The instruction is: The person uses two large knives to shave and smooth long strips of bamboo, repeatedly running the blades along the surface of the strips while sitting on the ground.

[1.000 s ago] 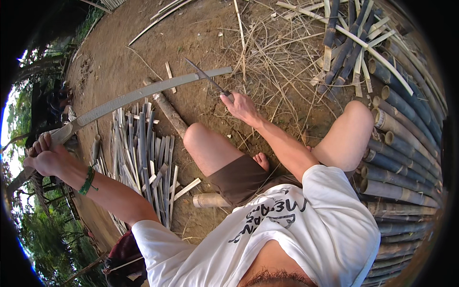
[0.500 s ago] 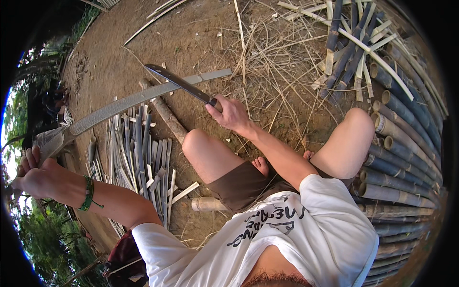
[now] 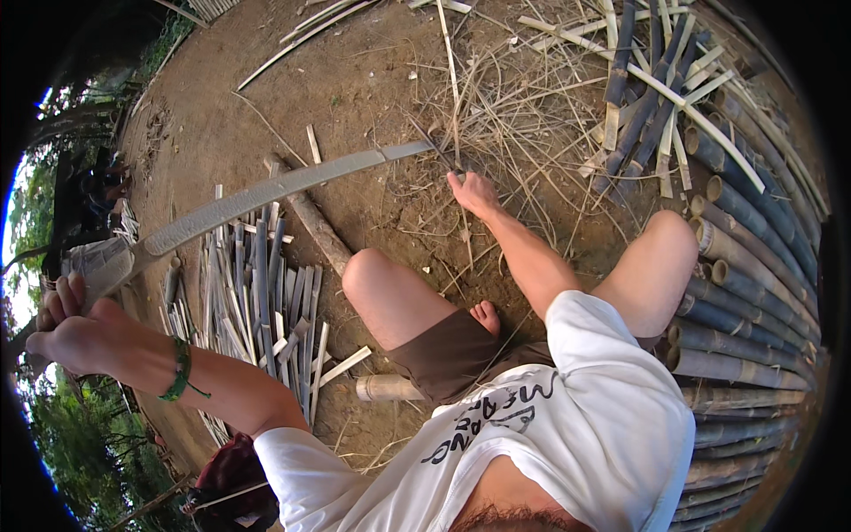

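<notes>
My left hand, at the far left with a green cord bracelet on its wrist, is closed around the near end of a long split bamboo strip. The strip runs up to the right in a gentle curve, its pale inner face showing. My right hand grips the dark handle of a large knife. Turned nearly edge-on, the blade looks thin and points up and to the left. It lies at the strip's far end; whether it touches the strip I cannot tell.
A short wooden pole lies on the dirt beneath the strip. Split bamboo pieces are heaped left of my knee. Thin shavings litter the ground ahead. Stacked bamboo poles line the right, with a crossed pile beyond.
My right hand has moved right with the knife, from across the strip's middle to its far end, and the blade has turned edge-on. My left hand has shifted slightly, still holding the strip.
</notes>
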